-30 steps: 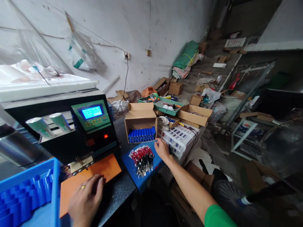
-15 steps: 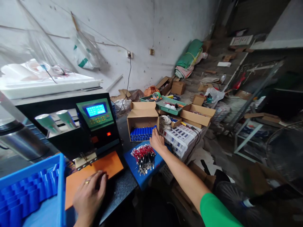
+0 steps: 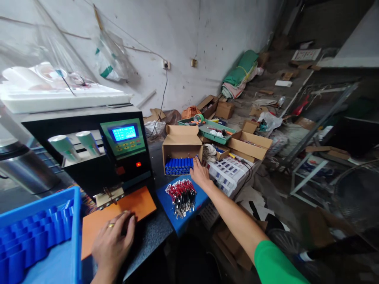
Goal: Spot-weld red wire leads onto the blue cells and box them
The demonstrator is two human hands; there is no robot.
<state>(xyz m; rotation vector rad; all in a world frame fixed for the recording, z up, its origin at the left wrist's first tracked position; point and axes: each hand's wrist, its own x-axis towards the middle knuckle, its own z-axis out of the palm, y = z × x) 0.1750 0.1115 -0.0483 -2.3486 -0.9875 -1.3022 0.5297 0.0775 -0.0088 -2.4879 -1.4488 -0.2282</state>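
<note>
Right hand (image 3: 200, 174), fingers spread, reaches the cells (image 3: 179, 166) in the box (image 3: 181, 139) at centre; none lifted yet. Left hand (image 3: 111, 245) rests flat on the orange pad (image 3: 118, 217), lower left.

Stained grey wall (image 3: 183, 35), seemingly concrete floor (image 3: 266, 185)

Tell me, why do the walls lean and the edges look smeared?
Head view: a wide lens bends the wall and shelves outward; the right edge is dim and blurry; the machine's screen glows bright; the right hand at the blue cells stays fairly sharp.
</note>
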